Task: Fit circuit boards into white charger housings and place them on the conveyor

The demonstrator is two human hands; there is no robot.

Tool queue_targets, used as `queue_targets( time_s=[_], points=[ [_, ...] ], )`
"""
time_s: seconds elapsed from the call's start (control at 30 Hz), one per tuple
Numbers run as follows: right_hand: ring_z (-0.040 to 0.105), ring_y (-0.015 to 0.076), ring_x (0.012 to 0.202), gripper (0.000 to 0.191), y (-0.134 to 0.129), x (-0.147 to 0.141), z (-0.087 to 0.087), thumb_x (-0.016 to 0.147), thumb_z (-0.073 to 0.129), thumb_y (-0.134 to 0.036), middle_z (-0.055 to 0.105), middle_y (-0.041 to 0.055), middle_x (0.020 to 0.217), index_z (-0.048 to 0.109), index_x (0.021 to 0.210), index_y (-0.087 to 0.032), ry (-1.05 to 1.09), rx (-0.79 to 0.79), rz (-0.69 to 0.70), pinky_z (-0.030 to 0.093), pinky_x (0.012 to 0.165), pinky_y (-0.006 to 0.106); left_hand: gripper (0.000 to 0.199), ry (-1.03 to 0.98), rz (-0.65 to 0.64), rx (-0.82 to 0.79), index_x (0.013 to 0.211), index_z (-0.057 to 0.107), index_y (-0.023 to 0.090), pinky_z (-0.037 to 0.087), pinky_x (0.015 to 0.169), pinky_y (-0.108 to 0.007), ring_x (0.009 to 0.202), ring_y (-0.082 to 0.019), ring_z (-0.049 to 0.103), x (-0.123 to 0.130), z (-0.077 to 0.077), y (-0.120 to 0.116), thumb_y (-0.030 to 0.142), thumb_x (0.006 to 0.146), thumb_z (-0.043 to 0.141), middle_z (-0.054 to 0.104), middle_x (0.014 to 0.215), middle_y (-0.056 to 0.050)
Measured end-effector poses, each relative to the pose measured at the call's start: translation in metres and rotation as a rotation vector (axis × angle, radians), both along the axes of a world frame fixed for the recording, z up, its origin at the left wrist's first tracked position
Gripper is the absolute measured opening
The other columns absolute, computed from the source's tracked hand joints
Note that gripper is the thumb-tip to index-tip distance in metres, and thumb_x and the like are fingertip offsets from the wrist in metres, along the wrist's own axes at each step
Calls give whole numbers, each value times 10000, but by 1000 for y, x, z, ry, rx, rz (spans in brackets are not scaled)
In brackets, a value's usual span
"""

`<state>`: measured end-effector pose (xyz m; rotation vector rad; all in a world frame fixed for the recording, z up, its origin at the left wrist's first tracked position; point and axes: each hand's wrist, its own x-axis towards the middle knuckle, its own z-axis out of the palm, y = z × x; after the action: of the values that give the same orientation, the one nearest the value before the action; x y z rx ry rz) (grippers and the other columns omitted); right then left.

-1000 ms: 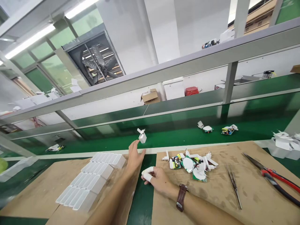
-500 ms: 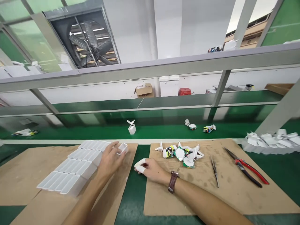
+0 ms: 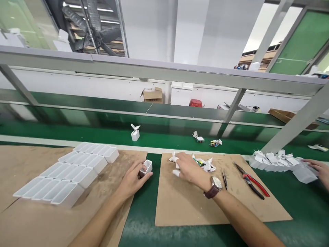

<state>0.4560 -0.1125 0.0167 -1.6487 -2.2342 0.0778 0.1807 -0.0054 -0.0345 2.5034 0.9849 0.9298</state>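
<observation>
A small white open-topped plastic case [image 3: 147, 166] is gripped in my left hand [image 3: 132, 180], its opening facing up. It is over the gap between the two cardboard sheets. My right hand [image 3: 191, 169], with white finger covers on the thumb and a finger, reaches over a pile of small circuit boards [image 3: 205, 164] with white plastic parts. Its fingers are apart, at a white pronged plug part [image 3: 172, 157] on the pile's left side; the hand hides part of the pile. Rows of similar white cases [image 3: 74, 171] stand to the left.
Tweezers [image 3: 224, 179] and red-and-black long-nose pliers [image 3: 250, 181] lie on the right cardboard sheet [image 3: 185, 212]. Filled white cases [image 3: 272, 160] line up at right, where another person's hand [image 3: 321, 171] touches a white case. One case with parts [image 3: 135, 133] stands behind.
My left hand has moved right, carrying the case away from the rows. My right hand has gone forward and right to the pile. Another person's hand has come into view at right.
</observation>
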Motion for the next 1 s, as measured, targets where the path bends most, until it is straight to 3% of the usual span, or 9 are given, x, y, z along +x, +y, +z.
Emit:
queue_targets(
  time_s=[0.1, 0.17, 0.3, 0.4, 0.53, 0.63, 0.77, 0.9, 1.0],
  points=[
    [595, 333, 1131, 327, 5, 17, -13, 789, 619, -3, 658, 198, 1216, 694, 1085, -121, -22, -46, -57, 491, 981, 486, 227, 27, -6, -27, 916, 647, 227, 592, 860, -331, 1116, -264, 699, 3, 0, -4, 452, 934, 623, 684, 1274, -97],
    [620, 296, 1060, 364, 9, 22, -19, 811, 576, -10, 674, 150, 1122, 692, 1129, -143, -8, -54, -41, 508, 947, 457, 216, 23, -10, -33, 961, 658, 224, 587, 903, -347, 1119, -266, 699, 4, 0, -7, 434, 937, 614, 679, 1277, -99],
    [663, 252, 1012, 260, 16, 25, -13, 932, 599, -252, 687, 118, 1141, 703, 1161, -186, 504, 37, -142, 542, 925, 419, 203, -14, -31, -45, 979, 653, 218, 593, 893, -344, 1059, -255, 712, 4, 1, -12, 409, 935, 597, 674, 1268, -101],
    [702, 256, 1010, 373, 17, 24, -1, 1009, 512, -454, 727, 140, 1168, 711, 1161, -178, 768, 81, -238, 570, 900, 419, 185, -20, -43, -60, 979, 645, 218, 591, 887, -344, 1019, -242, 715, 4, 2, -13, 388, 934, 590, 668, 1257, -97],
    [712, 222, 704, 492, 11, 15, 6, 982, 542, -595, 778, 100, 835, 752, 985, -151, 885, -222, -155, 569, 661, 341, 164, -29, -51, -50, 965, 648, 218, 582, 890, -345, 1045, -243, 702, 5, 5, -15, 367, 929, 591, 660, 1248, -94],
    [660, 187, 601, 449, 7, 0, 2, 953, 626, -572, 749, 55, 699, 735, 789, -169, 681, -390, -55, 504, 588, 295, 167, -17, -59, -67, 973, 649, 217, 574, 904, -344, 1064, -242, 694, 5, 7, -17, 369, 944, 585, 647, 1266, -94],
    [654, 235, 746, 414, 2, -26, -3, 1045, 554, -411, 737, 117, 802, 720, 753, -169, 174, -93, -96, 478, 714, 350, 174, -16, -72, -104, 1022, 654, 220, 561, 947, -358, 1127, -255, 673, 4, 4, -14, 367, 962, 584, 638, 1294, -94],
    [625, 294, 892, 298, -17, -54, -18, 1071, 495, -291, 694, 162, 915, 742, 962, -165, -147, 176, 3, 458, 807, 407, 135, -78, -87, -112, 1032, 663, 210, 550, 1002, -397, 1139, -260, 667, 4, -2, -18, 305, 947, 618, 633, 1289, -112],
    [624, 332, 846, 292, -39, -57, -45, 986, 621, -486, 675, 150, 891, 741, 977, -220, -188, 250, 126, 486, 782, 456, 159, -89, -124, -124, 1044, 679, 203, 561, 1013, -385, 1155, -257, 671, 4, -9, -28, 276, 904, 693, 632, 1296, -132]
  ],
)
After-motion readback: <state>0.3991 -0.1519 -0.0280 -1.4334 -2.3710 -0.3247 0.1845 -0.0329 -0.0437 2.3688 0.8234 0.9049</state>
